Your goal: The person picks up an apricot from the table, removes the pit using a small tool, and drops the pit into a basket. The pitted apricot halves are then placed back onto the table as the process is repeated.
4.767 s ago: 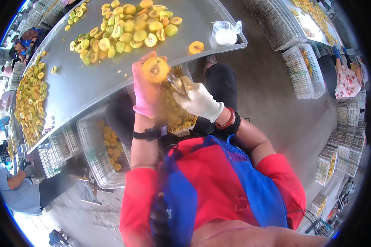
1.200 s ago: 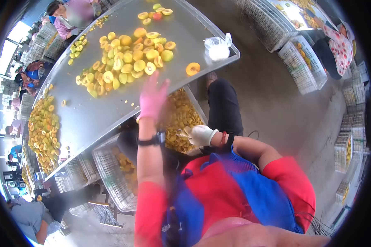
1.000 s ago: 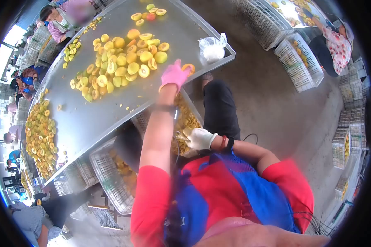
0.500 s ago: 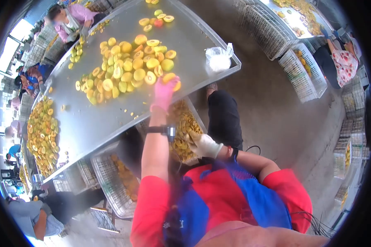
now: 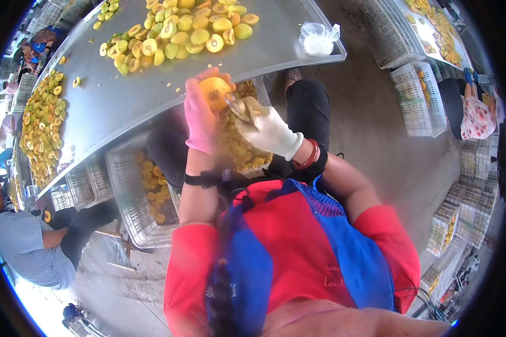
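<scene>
My left hand [image 5: 203, 115], in a pink glove with bare fingertips, holds a yellow-orange fruit [image 5: 215, 92] above the near edge of the metal table [image 5: 123, 98]. My right hand [image 5: 264, 126], in a white glove, is closed on a small metal tool [image 5: 230, 100] whose tip meets the fruit's right side. A pile of halved yellow and green fruit [image 5: 180, 36] lies on the table beyond my hands. Below them, partly hidden by my hands, a crate of fruit pieces [image 5: 243, 151] stands between my legs.
A crate with fruit halves [image 5: 129, 210] stands at lower left. Another fruit pile [image 5: 42, 132] and a clear plastic bag [image 5: 317, 40] lie on the table. A seated person [image 5: 34, 247] is at left, another person [image 5: 478, 115] at right, near white crates [image 5: 413, 106].
My left hand has come back from the pile with a fruit. My right hand has risen out of the crate area to meet it, and the view has tilted downward.
</scene>
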The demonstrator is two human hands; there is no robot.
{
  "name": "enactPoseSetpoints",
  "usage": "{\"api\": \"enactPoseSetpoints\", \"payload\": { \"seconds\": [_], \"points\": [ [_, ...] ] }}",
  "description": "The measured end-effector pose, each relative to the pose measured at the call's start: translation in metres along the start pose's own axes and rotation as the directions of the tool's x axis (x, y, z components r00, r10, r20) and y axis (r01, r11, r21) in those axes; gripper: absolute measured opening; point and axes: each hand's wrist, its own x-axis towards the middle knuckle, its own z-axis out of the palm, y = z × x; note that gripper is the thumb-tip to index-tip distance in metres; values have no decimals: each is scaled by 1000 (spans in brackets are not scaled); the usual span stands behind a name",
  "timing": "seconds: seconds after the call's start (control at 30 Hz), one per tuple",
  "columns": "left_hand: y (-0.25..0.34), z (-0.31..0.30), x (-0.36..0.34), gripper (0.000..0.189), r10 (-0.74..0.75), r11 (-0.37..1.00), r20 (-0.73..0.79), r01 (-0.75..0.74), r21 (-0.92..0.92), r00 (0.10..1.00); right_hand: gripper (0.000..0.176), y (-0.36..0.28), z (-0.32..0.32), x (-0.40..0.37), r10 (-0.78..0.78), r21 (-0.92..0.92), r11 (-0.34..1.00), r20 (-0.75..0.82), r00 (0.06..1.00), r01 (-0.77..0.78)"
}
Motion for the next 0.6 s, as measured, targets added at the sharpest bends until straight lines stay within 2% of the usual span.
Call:
{"api": "enactPoseSetpoints", "payload": {
  "seconds": [0.03,0.1,0.2,0.3,0.33,0.4,0.5,0.6],
  "points": [
    [-1,2,-3,69,20,1000,-5,-20,19,1000,15,-3,0,2,12,-33,999,10,1000,-11],
    [-6,3,-10,68,63,996,-12,-63,59,998,23,-11,-3,4,185,154,971,18,983,-185],
    [-15,7,-18,66,140,988,-32,-137,70,990,33,-11,1,-4,180,160,969,64,982,-188],
    [-26,6,-18,65,283,939,18,-281,201,959,28,-15,2,-5,243,178,950,92,966,-256],
    [-28,10,-18,65,265,953,-24,-258,159,964,27,-12,4,-7,217,232,944,96,971,-234],
    [-29,8,-22,60,264,961,-1,-262,91,965,26,-6,8,-6,162,335,924,95,982,-185],
    [-31,10,-21,60,260,964,8,-261,44,965,28,-13,-2,-4,175,423,872,204,963,-248],
    [-37,10,-20,59,294,952,-45,-289,97,955,28,-11,3,-5,169,291,936,122,978,-199]
  ]
}}
